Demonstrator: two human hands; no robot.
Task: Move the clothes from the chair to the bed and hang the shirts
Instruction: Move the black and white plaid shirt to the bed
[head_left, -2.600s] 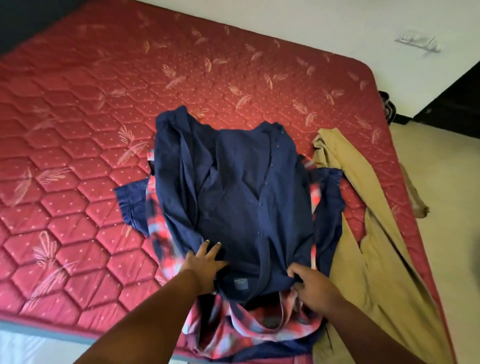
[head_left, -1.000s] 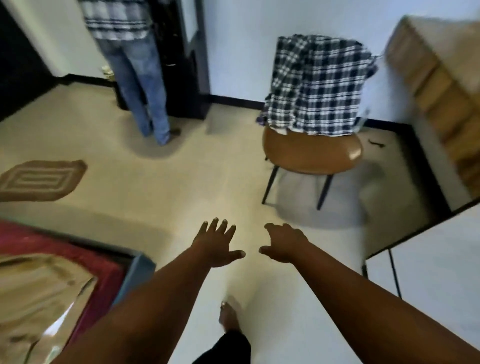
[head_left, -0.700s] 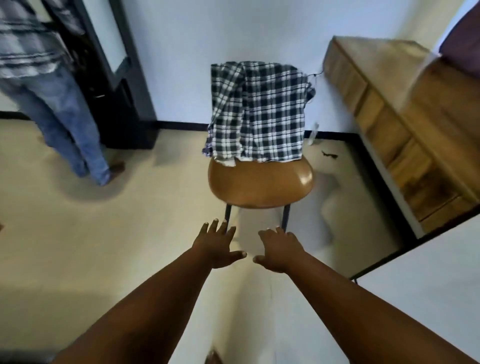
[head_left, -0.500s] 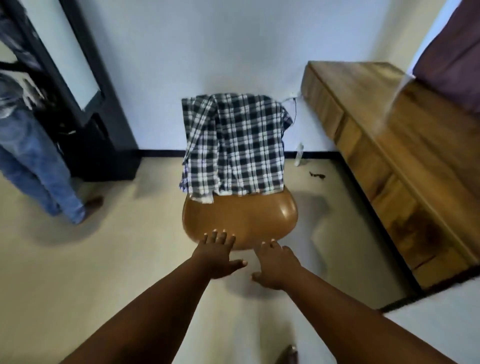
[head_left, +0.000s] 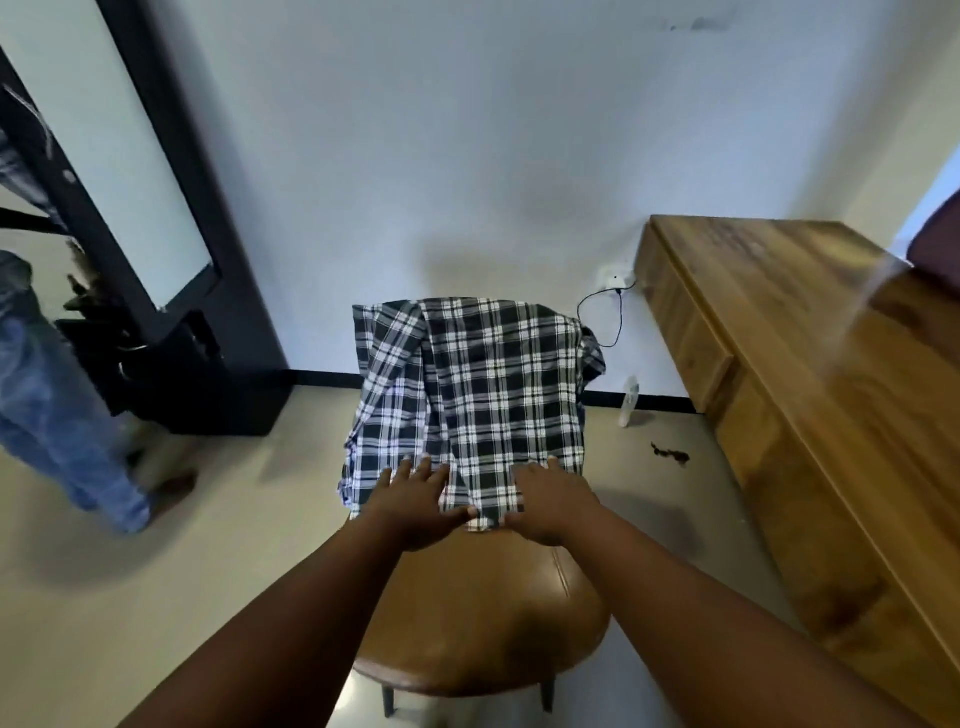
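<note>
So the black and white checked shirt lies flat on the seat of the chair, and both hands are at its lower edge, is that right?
Not quite. In the head view the checked shirt hangs over the chair's backrest, not flat on the seat. Only its hem reaches the seat. The left hand and right hand are at its lower edge, as you say.

both forearms are bare from the bottom edge of the view up to the wrists, with no sleeve, cuff, watch or band on either. the left hand (head_left: 415, 500) is bare, no ring or glove, its short pale nails showing on the spread fingers. the right hand (head_left: 551, 501) is bare too, without rings, its nails mostly hidden. no clothing of the person shows anywhere.
</note>
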